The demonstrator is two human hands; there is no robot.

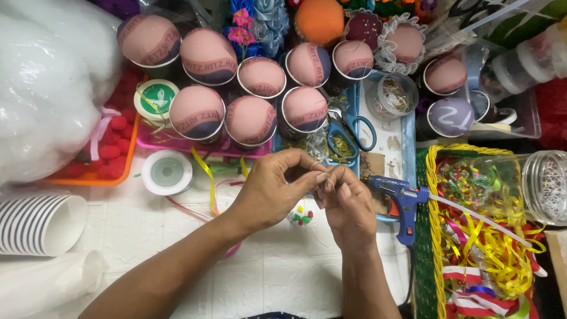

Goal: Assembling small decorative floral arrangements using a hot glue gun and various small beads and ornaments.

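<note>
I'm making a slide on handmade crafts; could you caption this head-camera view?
Two hands, left hand and right hand, pinch something tiny above a white table, between fabric-topped cups and a blue glue gun.

Both hands: left hand, right hand, fingertips pinched together beside blue glue gun.

Thin silvery wire loop — tiny, pinched between both hands' fingertips.

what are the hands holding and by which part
Both hands meet over the white table, the left hand and right hand pinching something tiny and thin between their fingertips. It is too small to tell what, or which part is held.
</note>
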